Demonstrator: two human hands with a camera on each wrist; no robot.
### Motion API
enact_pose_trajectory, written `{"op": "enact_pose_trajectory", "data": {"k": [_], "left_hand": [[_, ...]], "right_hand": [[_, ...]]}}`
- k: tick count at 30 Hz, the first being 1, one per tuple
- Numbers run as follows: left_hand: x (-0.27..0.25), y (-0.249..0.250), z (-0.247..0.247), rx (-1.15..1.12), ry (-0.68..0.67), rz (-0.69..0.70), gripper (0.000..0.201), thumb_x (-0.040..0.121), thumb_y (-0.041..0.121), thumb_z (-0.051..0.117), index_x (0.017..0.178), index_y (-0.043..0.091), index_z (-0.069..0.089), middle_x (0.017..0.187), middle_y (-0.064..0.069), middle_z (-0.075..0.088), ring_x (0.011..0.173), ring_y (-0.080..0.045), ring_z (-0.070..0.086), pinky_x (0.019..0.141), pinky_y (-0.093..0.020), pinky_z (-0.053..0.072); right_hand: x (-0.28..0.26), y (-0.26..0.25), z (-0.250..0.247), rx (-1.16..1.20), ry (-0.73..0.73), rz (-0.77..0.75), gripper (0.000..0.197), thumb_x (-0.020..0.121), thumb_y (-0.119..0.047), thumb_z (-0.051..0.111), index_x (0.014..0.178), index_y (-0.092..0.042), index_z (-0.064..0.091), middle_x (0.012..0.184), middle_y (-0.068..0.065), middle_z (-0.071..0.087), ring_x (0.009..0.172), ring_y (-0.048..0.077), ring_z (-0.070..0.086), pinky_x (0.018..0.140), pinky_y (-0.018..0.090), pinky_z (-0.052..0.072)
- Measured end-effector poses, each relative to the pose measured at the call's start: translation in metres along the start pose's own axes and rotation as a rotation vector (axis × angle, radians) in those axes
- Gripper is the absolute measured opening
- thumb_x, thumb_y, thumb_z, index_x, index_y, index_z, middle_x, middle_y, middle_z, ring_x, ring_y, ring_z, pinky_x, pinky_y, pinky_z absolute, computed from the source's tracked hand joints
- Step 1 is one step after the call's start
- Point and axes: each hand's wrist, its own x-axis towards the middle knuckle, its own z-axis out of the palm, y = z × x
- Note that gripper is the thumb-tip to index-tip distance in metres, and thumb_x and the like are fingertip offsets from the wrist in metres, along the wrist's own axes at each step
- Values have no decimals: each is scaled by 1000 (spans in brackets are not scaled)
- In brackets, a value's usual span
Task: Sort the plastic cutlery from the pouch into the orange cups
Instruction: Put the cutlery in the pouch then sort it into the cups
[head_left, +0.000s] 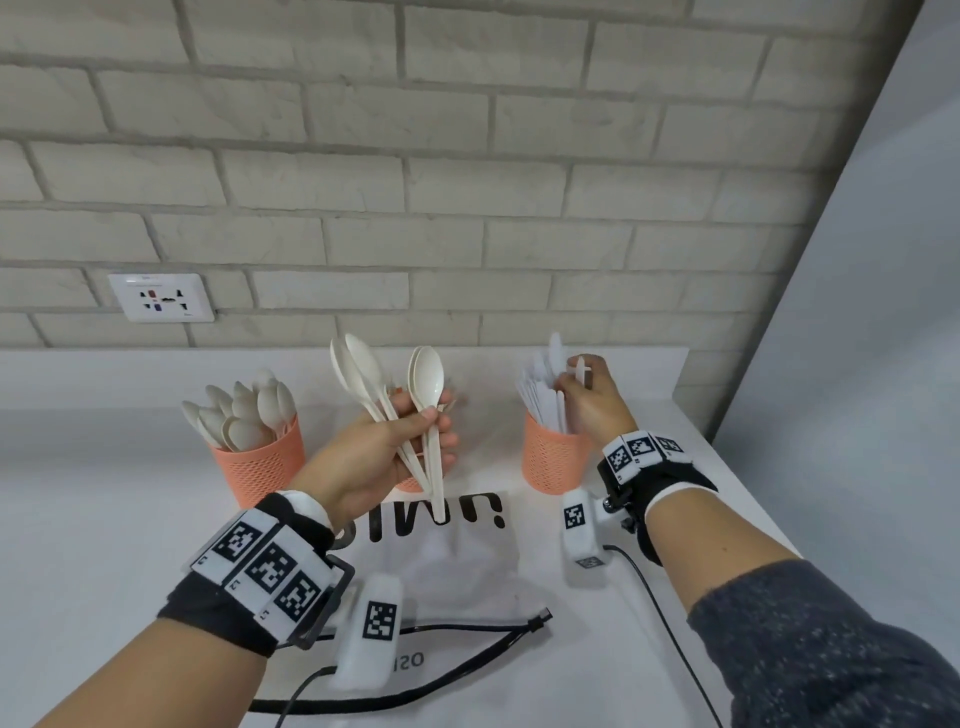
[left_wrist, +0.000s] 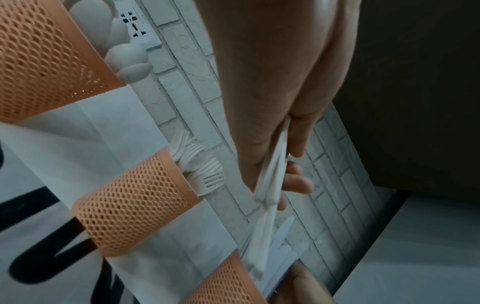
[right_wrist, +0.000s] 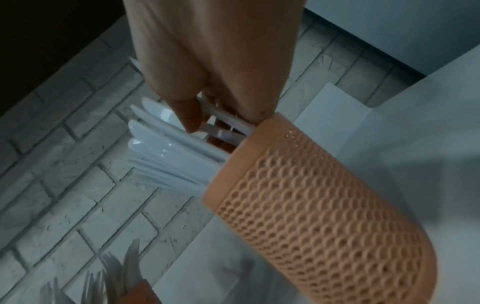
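Note:
My left hand is raised over the pouch and grips a bunch of white plastic spoons, bowls up; their handles run between the fingers. Over the right orange cup, which holds white knives, my right hand pinches a knife; in the right wrist view its fingers curl around knife handles at the rim of that cup. The left orange cup is full of spoons. The middle cup holds forks and is mostly hidden behind my left hand in the head view.
The white drawstring pouch lies flat on the white table in front of the cups, its black cord trailing toward me. A brick wall with a socket plate stands right behind the cups. The table's edge runs at the right.

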Motion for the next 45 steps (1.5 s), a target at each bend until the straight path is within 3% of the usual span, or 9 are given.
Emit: {"op": "enact_pose_trajectory", "data": {"k": [8, 13, 16, 19, 24, 28, 34, 41, 45], "left_hand": [[3, -4, 2, 53, 5, -30, 18, 95, 2, 45, 101, 8, 61, 70, -2, 49, 55, -10, 55, 57, -23, 53], [-4, 0, 5, 105, 48, 11, 12, 92, 1, 50, 99, 9, 53, 77, -8, 45, 51, -8, 45, 51, -19, 42], [-9, 5, 4, 245, 107, 83, 16, 89, -1, 56, 99, 10, 52, 90, -17, 49, 61, -14, 47, 53, -19, 43], [-20, 12, 3, 538, 144, 204, 20, 88, -5, 54, 101, 9, 57, 90, -8, 57, 65, -5, 55, 53, -9, 43], [-30, 24, -20, 704, 228, 224, 27, 77, -4, 66, 103, -3, 56, 77, -4, 61, 76, -16, 59, 58, -17, 51], [-44, 39, -67, 781, 161, 163, 51, 69, 28, 80, 111, 6, 63, 100, -2, 67, 93, -13, 61, 83, -23, 48], [-50, 53, -161, 718, 659, 328, 72, 71, 28, 80, 131, 15, 43, 131, -8, 44, 111, -16, 45, 89, -28, 43], [-20, 23, -209, 714, 438, 55, 126, 61, 22, 87, 149, 20, -3, 156, -11, 16, 142, -25, 22, 112, -40, 27], [-4, 9, -216, 658, 407, 112, 124, 60, 15, 87, 148, 21, 1, 138, -3, 44, 122, -18, 46, 99, -30, 39]], "right_hand": [[-2, -15, 0, -18, 115, -259, 33, 87, -39, 58, 117, -32, 46, 118, 0, 47, 120, 17, 43, 101, 32, 35], [-31, -64, 26, -175, 191, -601, 46, 82, -37, 59, 121, -14, 51, 111, 0, 48, 108, 15, 48, 93, 25, 37], [-66, -93, 59, -137, -166, -393, 63, 79, -44, 67, 130, -16, 43, 109, 4, 57, 101, 15, 56, 82, 21, 45], [-94, -104, 100, -129, -453, -204, 96, 70, -47, 75, 145, -30, 17, 134, 6, 50, 119, 19, 52, 99, 37, 47], [-111, -119, 144, 42, -369, -295, 52, 85, -7, 61, 128, -26, 39, 102, 6, 58, 87, 18, 59, 78, 31, 51], [-103, -129, 171, 327, -338, -238, 36, 89, 3, 48, 106, -28, 44, 98, 12, 61, 74, 17, 65, 69, 33, 53], [-69, -134, 220, 507, -200, -285, 41, 88, 10, 47, 115, -21, 39, 84, 7, 53, 70, 16, 56, 71, 28, 50], [-50, -101, 281, 384, -154, -315, 43, 85, 11, 47, 113, -21, 38, 83, 9, 50, 74, 15, 52, 70, 13, 47], [-37, -79, 288, 302, -277, -268, 38, 87, 7, 52, 108, -23, 43, 92, 1, 56, 86, 12, 56, 76, 17, 48]]}}
